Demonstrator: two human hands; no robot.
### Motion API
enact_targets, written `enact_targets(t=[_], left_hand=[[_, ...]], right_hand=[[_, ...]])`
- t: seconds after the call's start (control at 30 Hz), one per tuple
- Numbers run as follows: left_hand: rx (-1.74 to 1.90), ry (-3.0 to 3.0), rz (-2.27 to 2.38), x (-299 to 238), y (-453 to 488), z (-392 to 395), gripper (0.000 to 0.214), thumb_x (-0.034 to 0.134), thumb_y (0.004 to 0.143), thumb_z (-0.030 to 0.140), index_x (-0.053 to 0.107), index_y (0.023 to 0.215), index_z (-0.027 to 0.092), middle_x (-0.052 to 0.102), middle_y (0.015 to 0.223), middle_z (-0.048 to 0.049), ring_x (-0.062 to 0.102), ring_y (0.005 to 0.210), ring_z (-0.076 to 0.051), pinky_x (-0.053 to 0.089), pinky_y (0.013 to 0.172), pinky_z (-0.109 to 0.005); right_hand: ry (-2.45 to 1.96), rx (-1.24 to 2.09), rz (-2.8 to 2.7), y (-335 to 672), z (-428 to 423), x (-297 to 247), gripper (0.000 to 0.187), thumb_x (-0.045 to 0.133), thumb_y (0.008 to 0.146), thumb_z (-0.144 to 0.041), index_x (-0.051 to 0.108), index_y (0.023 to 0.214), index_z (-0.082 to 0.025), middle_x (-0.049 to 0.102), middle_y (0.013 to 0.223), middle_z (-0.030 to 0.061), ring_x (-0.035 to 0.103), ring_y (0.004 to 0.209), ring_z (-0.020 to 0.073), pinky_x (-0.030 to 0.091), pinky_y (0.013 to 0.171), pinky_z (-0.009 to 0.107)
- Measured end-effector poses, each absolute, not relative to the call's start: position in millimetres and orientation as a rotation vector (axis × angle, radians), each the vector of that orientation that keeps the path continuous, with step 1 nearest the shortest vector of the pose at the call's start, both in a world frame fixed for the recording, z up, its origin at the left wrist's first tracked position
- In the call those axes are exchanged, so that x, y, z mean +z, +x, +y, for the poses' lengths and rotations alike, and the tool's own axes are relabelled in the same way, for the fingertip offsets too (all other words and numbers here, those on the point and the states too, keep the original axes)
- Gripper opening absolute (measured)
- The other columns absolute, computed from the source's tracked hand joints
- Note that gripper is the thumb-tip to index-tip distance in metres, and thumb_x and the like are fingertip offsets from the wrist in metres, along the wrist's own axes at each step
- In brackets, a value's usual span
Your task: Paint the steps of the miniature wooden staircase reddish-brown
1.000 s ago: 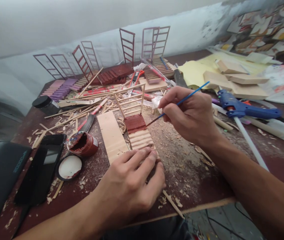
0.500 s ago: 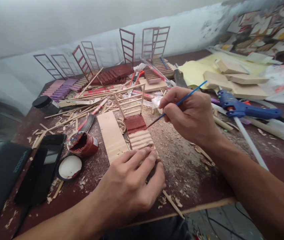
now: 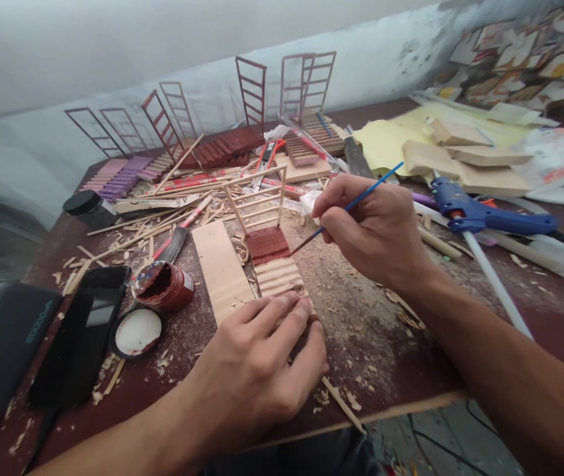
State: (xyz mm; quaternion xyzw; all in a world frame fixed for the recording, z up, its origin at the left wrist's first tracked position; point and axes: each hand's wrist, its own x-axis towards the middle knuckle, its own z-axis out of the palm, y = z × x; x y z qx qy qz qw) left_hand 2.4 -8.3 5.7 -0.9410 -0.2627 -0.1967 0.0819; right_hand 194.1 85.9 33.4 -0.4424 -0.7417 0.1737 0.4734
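Note:
A small ridged wooden piece (image 3: 278,276) lies on the table, its far part coated in reddish-brown paint and its near part bare wood. From its far end rises a bare ladder-like frame (image 3: 259,203). My left hand (image 3: 272,357) has its fingers closed on the near end of this piece, partly hiding it. My right hand (image 3: 368,228) pinches a thin blue paintbrush (image 3: 373,187), whose tip touches the right edge of the painted part. Left of my left hand stands an uncapped jar of reddish-brown paint (image 3: 170,291), with its lid (image 3: 137,332) lying in front.
Further left lie a phone (image 3: 83,330) and a dark case (image 3: 4,357). A blue glue gun (image 3: 490,215) rests at right. Behind are wooden sticks, a utility knife (image 3: 266,158) and several painted ladder-backed pieces (image 3: 252,92). A flat board (image 3: 222,268) lies beside the ridged piece.
The brush handle has tilted slightly left with my right hand, while its tip stays at the painted edge. My left hand keeps its place; the whole view shifts very slightly.

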Motion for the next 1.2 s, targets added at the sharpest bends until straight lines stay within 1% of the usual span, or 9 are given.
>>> enact_targets(t=[0.4, 0.67, 0.87, 1.2], left_hand=[[-0.583, -2.807, -0.789, 6.1, 1.7, -8.7, 0.028, 0.060, 0.094, 0.028, 0.065, 0.115, 0.010, 0.064, 0.125, -0.0156, 0.061, 0.116, -0.031, 0.056, 0.091, -0.043], [-0.566, -2.812, -0.797, 6.0, 2.0, -9.3, 0.028, 0.059, 0.094, 0.027, 0.065, 0.115, 0.010, 0.063, 0.126, -0.0152, 0.060, 0.118, -0.031, 0.055, 0.092, -0.043], [-0.566, -2.816, -0.793, 5.5, 2.9, -8.3, 0.028, 0.060, 0.094, 0.027, 0.064, 0.116, 0.010, 0.063, 0.127, -0.0149, 0.060, 0.118, -0.030, 0.055, 0.093, -0.043], [-0.575, -2.815, -0.794, 6.1, 1.9, -9.0, 0.027, 0.059, 0.094, 0.027, 0.065, 0.115, 0.010, 0.064, 0.126, -0.0153, 0.061, 0.117, -0.031, 0.056, 0.092, -0.043]], right_hand=[[-1.087, 0.411, -1.822, 194.6, 85.6, 33.3, 0.020, 0.052, 0.076, -0.003, 0.061, 0.068, -0.019, 0.049, 0.051, -0.0053, 0.039, 0.044, 0.0068, 0.031, 0.044, 0.025], [-1.112, 0.386, -1.820, 194.9, 85.8, 33.1, 0.019, 0.053, 0.077, -0.004, 0.062, 0.069, -0.020, 0.051, 0.054, -0.0037, 0.042, 0.048, 0.0086, 0.033, 0.045, 0.026], [-1.126, 0.420, -1.810, 194.8, 85.6, 32.9, 0.021, 0.053, 0.078, -0.004, 0.061, 0.068, -0.021, 0.050, 0.052, -0.0034, 0.040, 0.046, 0.0089, 0.030, 0.043, 0.026], [-1.094, 0.472, -1.781, 193.6, 85.1, 33.2, 0.021, 0.052, 0.077, -0.004, 0.061, 0.069, -0.020, 0.049, 0.052, -0.0042, 0.039, 0.045, 0.0081, 0.029, 0.043, 0.026]])
